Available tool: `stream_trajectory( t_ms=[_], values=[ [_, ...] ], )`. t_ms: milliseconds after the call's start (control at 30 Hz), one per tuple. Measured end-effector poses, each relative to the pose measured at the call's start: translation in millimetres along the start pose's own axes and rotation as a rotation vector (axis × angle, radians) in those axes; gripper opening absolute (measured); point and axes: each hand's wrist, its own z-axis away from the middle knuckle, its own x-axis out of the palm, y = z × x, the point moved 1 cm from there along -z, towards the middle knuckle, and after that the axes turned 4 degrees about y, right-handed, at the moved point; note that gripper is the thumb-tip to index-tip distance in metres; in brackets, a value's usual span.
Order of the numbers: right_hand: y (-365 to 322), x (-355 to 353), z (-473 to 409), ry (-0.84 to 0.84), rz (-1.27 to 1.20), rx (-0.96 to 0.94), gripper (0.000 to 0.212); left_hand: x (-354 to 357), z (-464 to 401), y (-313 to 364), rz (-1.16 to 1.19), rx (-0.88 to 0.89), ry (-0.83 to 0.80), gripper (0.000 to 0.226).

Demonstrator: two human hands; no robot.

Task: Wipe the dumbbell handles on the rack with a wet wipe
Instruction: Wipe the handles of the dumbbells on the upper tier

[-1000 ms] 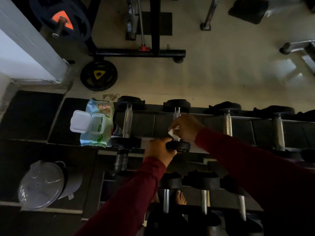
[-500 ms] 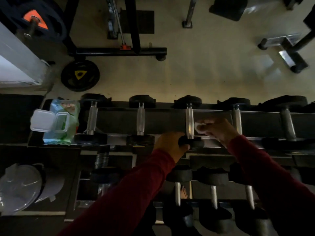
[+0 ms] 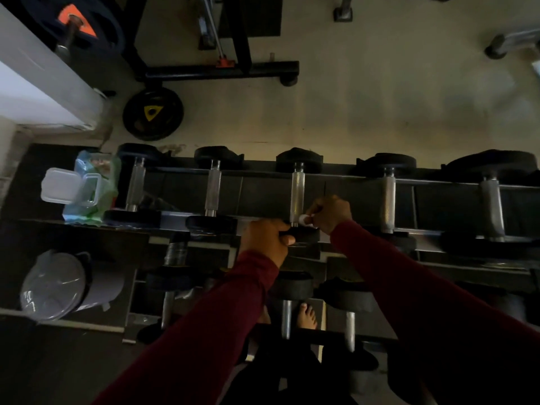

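Observation:
Several dumbbells with knurled steel handles lie across the top shelf of the black rack (image 3: 336, 178). My right hand (image 3: 331, 213) pinches a small white wet wipe (image 3: 305, 220) against the near end of the third dumbbell's handle (image 3: 297, 194). My left hand (image 3: 267, 239) grips that dumbbell's near black head (image 3: 305, 236), thumb on top. The handles to the left (image 3: 212, 188) and right (image 3: 387, 197) are bare.
A green wet wipe pack (image 3: 90, 190) with its white lid flipped open sits at the shelf's left end. A grey lidded bin (image 3: 61, 285) stands on the floor at lower left. More dumbbells fill the lower shelf (image 3: 287, 317). A weight plate (image 3: 152, 114) lies beyond.
My right hand with the wipe has slid down the third handle toward its near end. My left hand keeps its grip on the near head. Earlier both hands left the second dumbbell.

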Motion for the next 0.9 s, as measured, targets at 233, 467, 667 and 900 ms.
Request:
stream_trajectory(
  t_ms=[233, 467, 667, 900],
  values=[
    [-0.5, 0.0, 4.1, -0.001, -0.033, 0.002, 0.014, 0.1, -0.3, -4.8, 0.061, -0.036, -0.004, 0.031],
    [1.4, 6.4, 3.5, 0.066, -0.068, 0.075, 0.019, 3.2, 0.5, -6.0, 0.093, -0.034, 0.034, 0.031],
    [4.3, 1.8, -3.0, -0.057, 0.031, 0.047, 0.008, 4.9, -0.4, -10.1, 0.108, -0.024, 0.053, 0.030],
    [4.3, 6.6, -3.2, 0.003, -0.078, 0.111, 0.007, 8.0, -2.5, -13.6, 0.103, -0.023, 0.071, 0.032]
  ],
)
